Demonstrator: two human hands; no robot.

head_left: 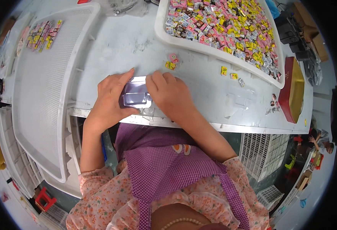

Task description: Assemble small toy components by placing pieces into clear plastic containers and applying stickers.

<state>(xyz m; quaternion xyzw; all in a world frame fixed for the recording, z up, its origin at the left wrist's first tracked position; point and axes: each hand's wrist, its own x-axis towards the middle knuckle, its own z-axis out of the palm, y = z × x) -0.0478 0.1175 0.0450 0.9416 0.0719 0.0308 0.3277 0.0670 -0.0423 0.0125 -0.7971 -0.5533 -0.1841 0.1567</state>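
Observation:
A shallow clear plastic tray [137,96] sits between my hands near the table's front edge, and no pieces show in it. My left hand [110,96] grips its left side, with the thumb along the near edge and the fingers toward the far corner. On its right side, the curled fingers of my right hand [170,92] press against the rim. Just beyond my hands lie a pink wrapped piece [173,58] and a yellow one [170,65]. To the right, another clear plastic tray [240,99] rests on the tabletop.
A white bin [214,53] heaped with small colourful wrapped pieces stands at the back right. Left is a white perforated tray [45,96] holding a block of pieces [45,35]. A red and gold box [291,90] stands far right. Loose yellow pieces [223,70] lie before the bin.

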